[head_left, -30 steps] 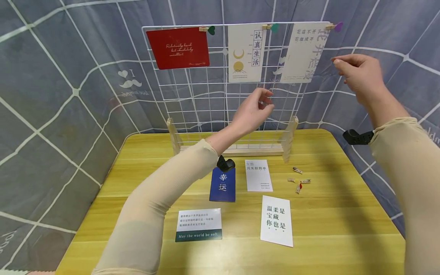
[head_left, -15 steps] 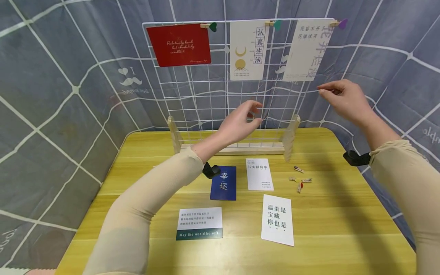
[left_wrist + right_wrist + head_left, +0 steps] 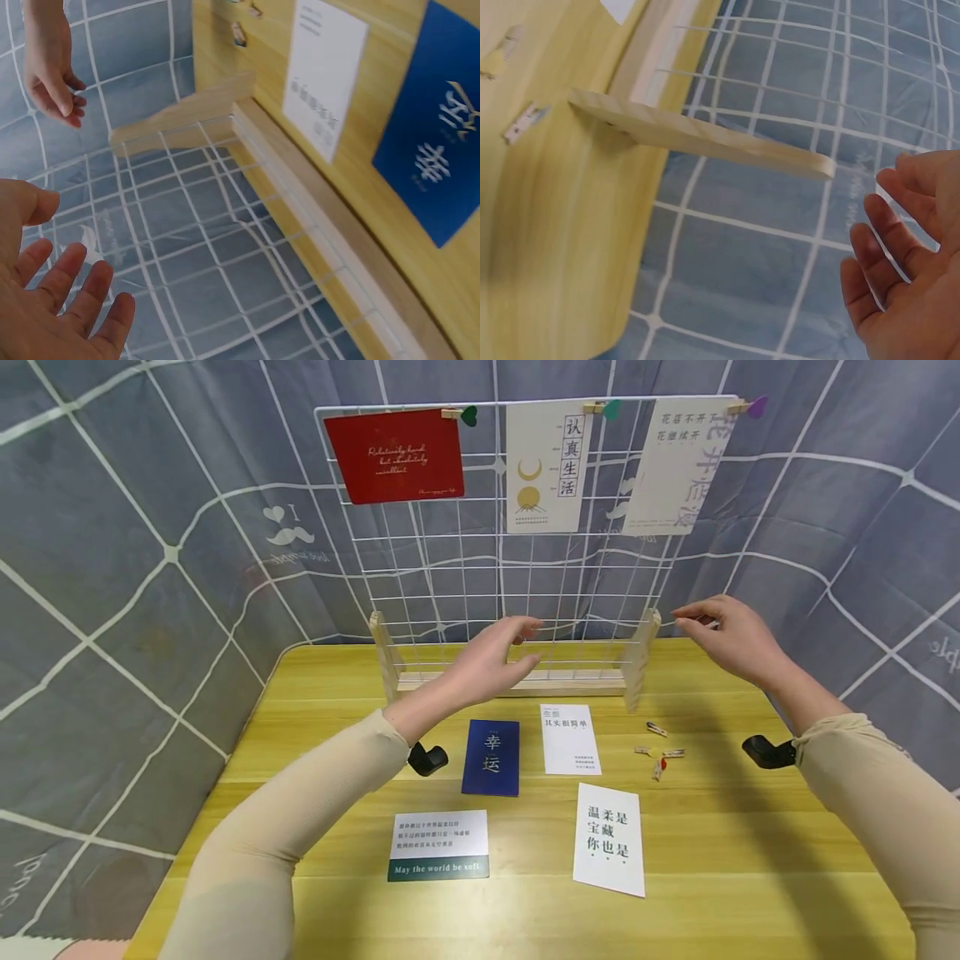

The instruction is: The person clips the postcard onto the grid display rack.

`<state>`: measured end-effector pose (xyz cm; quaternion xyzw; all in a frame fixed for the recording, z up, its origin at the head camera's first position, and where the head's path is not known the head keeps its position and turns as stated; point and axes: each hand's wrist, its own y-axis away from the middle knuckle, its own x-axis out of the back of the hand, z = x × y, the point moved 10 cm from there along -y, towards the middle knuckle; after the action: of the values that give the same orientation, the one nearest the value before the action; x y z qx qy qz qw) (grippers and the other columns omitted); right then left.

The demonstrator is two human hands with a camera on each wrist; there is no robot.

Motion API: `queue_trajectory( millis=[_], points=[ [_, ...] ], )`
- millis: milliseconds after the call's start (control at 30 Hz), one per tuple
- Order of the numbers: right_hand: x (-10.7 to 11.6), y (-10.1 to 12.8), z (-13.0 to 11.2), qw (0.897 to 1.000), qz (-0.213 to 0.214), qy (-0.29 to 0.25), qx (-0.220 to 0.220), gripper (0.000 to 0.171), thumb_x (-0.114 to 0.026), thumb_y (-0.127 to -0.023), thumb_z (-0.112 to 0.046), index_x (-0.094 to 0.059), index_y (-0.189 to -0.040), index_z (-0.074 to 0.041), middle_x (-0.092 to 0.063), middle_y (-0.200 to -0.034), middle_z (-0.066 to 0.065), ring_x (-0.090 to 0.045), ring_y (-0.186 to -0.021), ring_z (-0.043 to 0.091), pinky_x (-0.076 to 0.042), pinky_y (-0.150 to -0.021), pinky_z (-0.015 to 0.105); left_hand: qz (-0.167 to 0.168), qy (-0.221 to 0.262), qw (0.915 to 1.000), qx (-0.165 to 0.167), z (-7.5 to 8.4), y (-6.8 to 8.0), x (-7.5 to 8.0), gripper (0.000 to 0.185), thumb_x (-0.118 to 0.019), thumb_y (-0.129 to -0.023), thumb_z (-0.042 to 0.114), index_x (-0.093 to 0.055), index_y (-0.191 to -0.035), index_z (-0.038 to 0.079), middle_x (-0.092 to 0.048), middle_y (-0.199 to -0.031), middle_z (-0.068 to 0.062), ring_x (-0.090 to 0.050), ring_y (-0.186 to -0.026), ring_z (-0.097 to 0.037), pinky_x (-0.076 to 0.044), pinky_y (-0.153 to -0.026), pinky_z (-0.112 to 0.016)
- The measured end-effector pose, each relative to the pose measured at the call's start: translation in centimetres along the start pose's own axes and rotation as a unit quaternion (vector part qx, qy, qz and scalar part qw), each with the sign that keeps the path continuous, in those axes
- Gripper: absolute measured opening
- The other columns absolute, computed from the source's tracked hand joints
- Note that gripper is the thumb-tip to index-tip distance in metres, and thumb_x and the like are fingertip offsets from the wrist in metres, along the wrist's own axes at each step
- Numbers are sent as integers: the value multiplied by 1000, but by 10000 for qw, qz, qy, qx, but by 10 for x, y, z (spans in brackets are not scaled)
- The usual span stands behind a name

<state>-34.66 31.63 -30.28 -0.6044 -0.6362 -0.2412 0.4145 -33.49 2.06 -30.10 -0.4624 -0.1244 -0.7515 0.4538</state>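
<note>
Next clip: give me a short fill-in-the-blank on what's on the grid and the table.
1. The wire grid has ___ cards clipped along its top edge.
2. The leftmost clipped card is ___ in colour.
3. Both the left hand and the right hand hold ___.
4. The blue card lies flat on the ___ table.

Missing words: three; red; nothing; wooden

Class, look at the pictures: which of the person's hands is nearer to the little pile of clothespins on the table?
Right. The right hand hovers above and slightly right of the clothespins; the left hand is well off to their left, before the wire grid.
</note>
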Motion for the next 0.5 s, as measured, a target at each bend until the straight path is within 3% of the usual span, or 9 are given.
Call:
queue_trajectory(
  millis=[267,500],
  points=[
    [-28,10,3,9995,-159,145,231,40,-54,-108,-33,-68,-130,-3,-58,-127,20,-51,-111,39,-43,-86,58,8,-180,9998,102,-15,20,0,55,-61,-104,29,-44,-154,15,-52,-145,-4,-53,-131,-25,-47,-104,-41],
    [-49,18,6,9979,-196,391,469,36,-57,-106,-29,-70,-128,-3,-60,-130,23,-53,-115,42,-44,-85,59,8,-489,9986,195,-29,32,-2,58,-62,-103,30,-42,-155,13,-51,-147,-6,-53,-131,-24,-46,-105,-41]
  ],
)
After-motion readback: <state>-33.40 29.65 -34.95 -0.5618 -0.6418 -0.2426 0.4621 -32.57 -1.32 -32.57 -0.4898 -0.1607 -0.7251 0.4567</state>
